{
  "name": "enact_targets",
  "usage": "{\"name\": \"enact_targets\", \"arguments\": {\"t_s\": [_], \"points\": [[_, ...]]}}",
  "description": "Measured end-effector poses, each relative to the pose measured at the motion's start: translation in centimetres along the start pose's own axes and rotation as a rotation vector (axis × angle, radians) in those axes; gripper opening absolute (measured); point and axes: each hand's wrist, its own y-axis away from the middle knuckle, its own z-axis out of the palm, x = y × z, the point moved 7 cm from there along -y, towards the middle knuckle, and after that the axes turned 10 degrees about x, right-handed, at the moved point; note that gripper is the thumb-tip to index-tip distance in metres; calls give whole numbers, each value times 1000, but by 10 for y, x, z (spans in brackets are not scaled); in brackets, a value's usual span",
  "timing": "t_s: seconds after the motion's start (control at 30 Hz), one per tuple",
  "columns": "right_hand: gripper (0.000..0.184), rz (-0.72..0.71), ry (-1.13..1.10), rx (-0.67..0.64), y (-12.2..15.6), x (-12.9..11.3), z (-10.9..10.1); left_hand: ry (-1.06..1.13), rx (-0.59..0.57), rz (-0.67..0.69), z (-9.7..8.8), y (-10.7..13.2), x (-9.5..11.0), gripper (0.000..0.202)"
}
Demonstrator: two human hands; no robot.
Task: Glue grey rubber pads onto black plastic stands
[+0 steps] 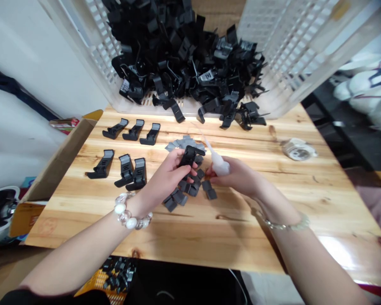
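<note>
My left hand (165, 178) is closed around a black plastic clip (188, 156), held just above the wooden table (273, 203). My right hand (238, 176) grips a small white squeeze bottle (218, 163) with a thin nozzle that points up and to the left, close to the clip. Under and between the hands lies a loose heap of small grey pads (186, 190). More grey pads (180, 144) lie just beyond the clip.
Two rows of three finished black clips (127, 169) lie to the left. A tipped white crate (282, 55) at the back spills a heap of black clips (190, 59). A tape roll (296, 150) lies right; a cardboard box (60, 156) stands at the left edge.
</note>
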Motion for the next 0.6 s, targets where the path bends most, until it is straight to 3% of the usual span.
{"name": "enact_targets", "arguments": {"t_s": [0.1, 0.2, 0.43, 0.6], "points": [[25, 22, -1, -26, -1, 4, 5, -19, 7, 1, 0, 0, 0, 16], [26, -62, 14, -7, -1, 3, 8, -27, 21, -5, -2, -1, 0, 12], [27, -300, 478, 168, 12, -9, 16, -23, 29, -28, -2, -3, -2, 13], [20, -292, 485, 205, 14, -11, 19, -35, 35, -37, -1, -3, -3, 13]]}}
